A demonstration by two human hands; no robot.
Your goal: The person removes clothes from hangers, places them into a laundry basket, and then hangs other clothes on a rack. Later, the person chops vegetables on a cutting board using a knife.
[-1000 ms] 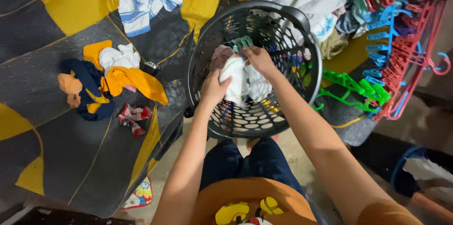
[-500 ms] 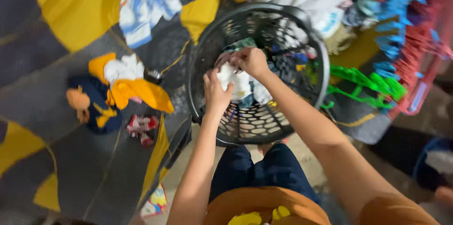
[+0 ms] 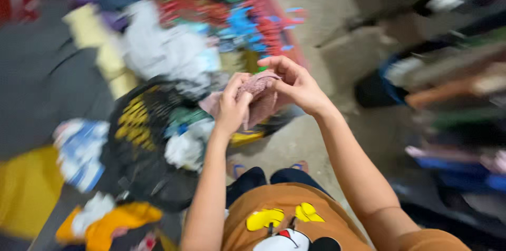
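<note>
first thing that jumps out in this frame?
Both hands at centre frame: the left hand and right hand pinch a dusty-pink cloth between them, held up above the black laundry basket at lower left. Behind, at the top, a blurred heap of red and blue hangers lies beside a pale pile of clothes.

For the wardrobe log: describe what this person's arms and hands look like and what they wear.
Both arms are bare to the shoulder. The left hand and right hand wear no gloves; no rings or watch visible. Short orange sleeve, orange shirt with a cartoon print.
</note>
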